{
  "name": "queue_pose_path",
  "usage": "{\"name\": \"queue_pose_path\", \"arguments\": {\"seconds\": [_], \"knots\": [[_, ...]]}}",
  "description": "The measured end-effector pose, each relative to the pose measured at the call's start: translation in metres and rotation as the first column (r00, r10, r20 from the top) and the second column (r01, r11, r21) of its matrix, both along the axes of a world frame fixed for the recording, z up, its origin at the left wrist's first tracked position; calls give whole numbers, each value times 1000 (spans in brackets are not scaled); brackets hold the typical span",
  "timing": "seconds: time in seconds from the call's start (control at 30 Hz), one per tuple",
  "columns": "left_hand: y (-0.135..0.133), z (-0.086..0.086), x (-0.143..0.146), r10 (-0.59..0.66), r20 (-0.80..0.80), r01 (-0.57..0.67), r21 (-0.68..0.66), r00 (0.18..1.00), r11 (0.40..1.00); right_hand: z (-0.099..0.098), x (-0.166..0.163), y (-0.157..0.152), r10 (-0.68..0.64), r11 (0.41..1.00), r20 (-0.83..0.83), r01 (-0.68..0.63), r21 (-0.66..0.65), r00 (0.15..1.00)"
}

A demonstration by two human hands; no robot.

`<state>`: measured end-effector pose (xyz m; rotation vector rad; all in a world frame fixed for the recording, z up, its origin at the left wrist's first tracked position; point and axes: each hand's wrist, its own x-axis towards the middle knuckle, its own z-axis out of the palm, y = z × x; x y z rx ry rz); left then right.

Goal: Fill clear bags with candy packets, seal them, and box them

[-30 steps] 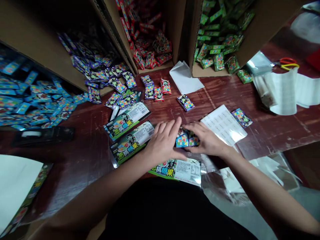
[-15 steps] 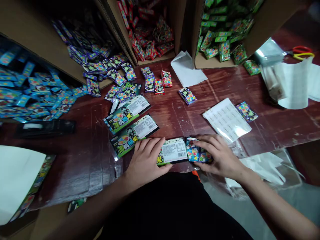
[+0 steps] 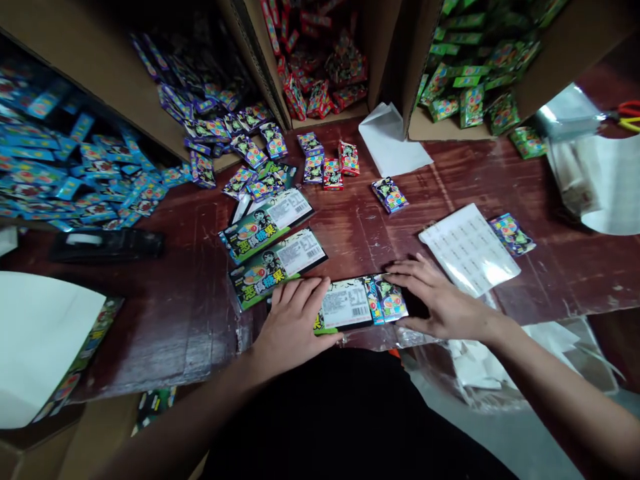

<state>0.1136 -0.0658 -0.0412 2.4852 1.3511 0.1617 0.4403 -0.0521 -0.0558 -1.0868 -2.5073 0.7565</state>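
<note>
My left hand (image 3: pixel 295 317) is closed over the left part of a flat green-and-black printed packet (image 3: pixel 346 303), which has a white barcode label. From the packet's right end stick out a narrow strip of a blue candy box (image 3: pixel 374 300) and a shinier candy box (image 3: pixel 393 298) with a cartoon figure. My right hand (image 3: pixel 440 300) grips that outer box at its right end, fingers at the upper corner and thumb at the lower one; its palm stays off the box. Two similar printed packets (image 3: pixel 280 265) lie just beyond my left hand.
Cardboard cartons at the back hold blue (image 3: pixel 90 173), purple (image 3: pixel 210 127), red (image 3: pixel 320 93) and green (image 3: pixel 470 100) candy boxes. Loose boxes (image 3: pixel 389 195) and a label sheet (image 3: pixel 470 250) lie on the table. Scissors (image 3: pixel 631 117) are far right, a black object (image 3: pixel 107 245) left.
The candy boxes at the packet's right end stick out less, with only a strip of the blue one showing. My right hand's fingers have drawn back to the outer box's right end.
</note>
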Motion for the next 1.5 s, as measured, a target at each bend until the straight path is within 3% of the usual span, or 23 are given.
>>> {"name": "queue_pose_path", "arguments": {"seconds": [0.13,0.33,0.5,0.63,0.8,0.97,1.03,1.1,1.2,1.3,1.4,1.5], "knots": [[0,-4,3,32,3,-32,-9,999,999,-1,2,8,16,1000,-87,-18,-21,996],[0,-5,1,21,65,-19,-23,998,1000,1,6,27,81,979,-194,-115,-171,978],[-2,-5,7,113,82,-113,-2,990,994,-9,-8,30,77,994,-216,-92,-57,973],[-2,-3,9,105,66,-105,-5,992,994,-12,-12,23,104,994,-135,-108,-26,985],[-1,-5,10,149,54,-153,61,987,986,-2,-23,12,-105,993,-106,111,46,989],[3,0,7,66,-22,-60,191,998,980,3,-30,24,-114,993,-180,112,-21,977],[21,10,7,39,-40,-30,209,998,977,4,-15,48,-198,978,-163,206,34,967],[57,22,11,11,-48,0,223,999,975,5,6,85,-260,956,-101,271,115,960],[140,36,25,-9,-64,25,258,998,966,11,30,148,-162,977,85,148,154,983],[227,36,42,-50,-111,72,202,993,977,21,30,197,-26,997,236,9,70,972],[280,27,54,-93,-156,111,107,983,988,29,17,215,-26,999,287,12,50,957],[297,20,57,-115,-157,130,90,981,987,33,10,215,-42,998,317,24,63,948]]}}
